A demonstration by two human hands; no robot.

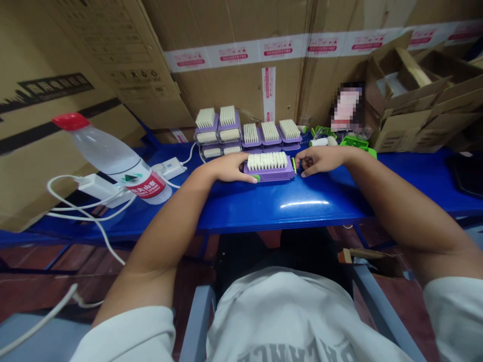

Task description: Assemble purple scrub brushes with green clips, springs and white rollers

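Left hand point(231, 168) in a grip around purple brush point(269, 174), right hand point(320, 160) curled by its green end point(294, 165), grip unclear, blue bench point(245, 207) beneath

Left fingers point(237, 160) — partly behind purple block point(272, 174)

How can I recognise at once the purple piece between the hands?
Find the blue table, then the left hand. That hand grips the purple piece with white bristles on top. Similar pieces stand behind it; only this one is held.
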